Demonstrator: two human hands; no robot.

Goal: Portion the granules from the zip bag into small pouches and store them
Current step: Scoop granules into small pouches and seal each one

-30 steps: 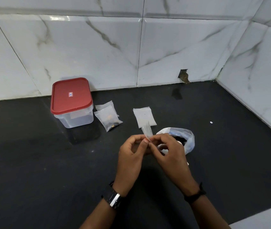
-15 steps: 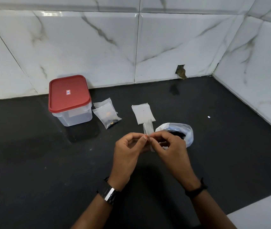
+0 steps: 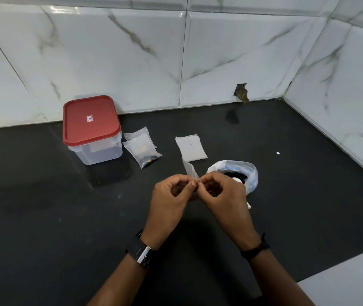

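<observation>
A small clear pouch (image 3: 190,171) is pinched between the left hand (image 3: 171,199) and right hand (image 3: 224,195) above the black counter (image 3: 43,217), its long axis rising away toward the wall. The open zip bag (image 3: 242,173) lies just behind the right hand. Bare counter is seen on both sides. Both hands are held with fingers curled.

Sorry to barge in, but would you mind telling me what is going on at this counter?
A person is working over a black counter, pinching a small clear pouch between the left hand and the right hand, seemingly at its top edge. Just behind the right hand sits an open bag with dark granules inside. Further back lie a flat stack of empty pouches, two pouches already holding some granules, and a closed container with a red lid.
</observation>
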